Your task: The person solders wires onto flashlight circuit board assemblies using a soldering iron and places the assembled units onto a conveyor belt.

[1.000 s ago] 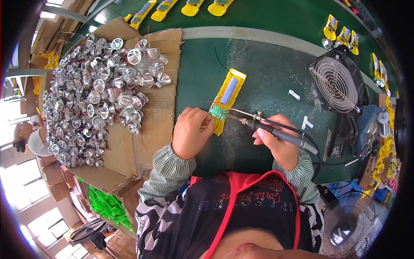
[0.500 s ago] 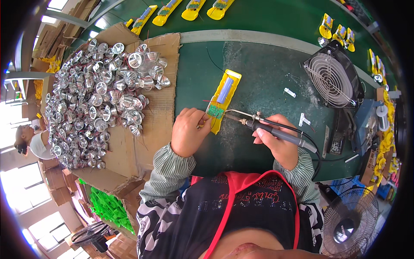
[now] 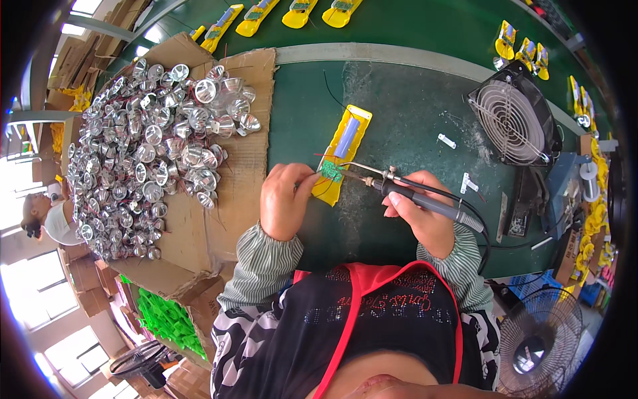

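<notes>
A yellow plastic lamp housing lies on the green bench before me, holding a blue cylindrical battery and a small green circuit board. My left hand is closed in a pinch at the board's left edge; what its fingertips hold is too small to make out. Wrapped in my right hand is a soldering iron with a thin metal feed tube along it. Iron tip and tube end both reach the board's right side. Thin red and black wires stick out of the housing.
On the left, a cardboard box carries a heap of silvery reflector cups. A square black fan stands at the right, with small white strips near it. More yellow housings lie beyond the metal rail.
My left hand has drawn slightly left, its fingertips now at the board's edge rather than over the housing. The iron and feed tube have shifted a little, the tube's end now over the board.
</notes>
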